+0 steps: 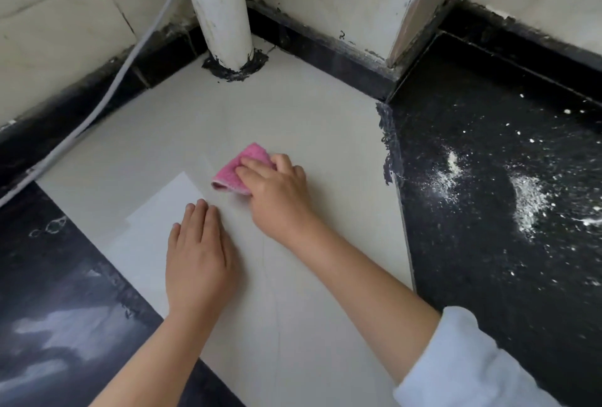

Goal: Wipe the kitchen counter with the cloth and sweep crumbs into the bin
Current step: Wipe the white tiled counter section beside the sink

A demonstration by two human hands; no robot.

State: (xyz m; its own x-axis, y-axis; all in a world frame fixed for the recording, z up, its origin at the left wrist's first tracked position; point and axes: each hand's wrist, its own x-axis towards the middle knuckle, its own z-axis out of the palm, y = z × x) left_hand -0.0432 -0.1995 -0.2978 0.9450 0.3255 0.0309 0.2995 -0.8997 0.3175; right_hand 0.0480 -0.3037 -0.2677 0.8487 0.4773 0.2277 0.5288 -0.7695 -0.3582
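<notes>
Crumbs [527, 198] right; pipe [221, 8], cable [107, 93] behind cloth [239, 168]

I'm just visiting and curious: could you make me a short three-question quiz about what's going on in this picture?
1. True or false: the right hand presses a pink cloth on the pale counter.
2. Where do the white crumbs lie? A) under the cloth B) on the black slab to the right C) beside the white pipe
3. What does the left hand rest on?

Key: 1 true; 2 B; 3 a sheet of white paper, flat on the counter.
</notes>
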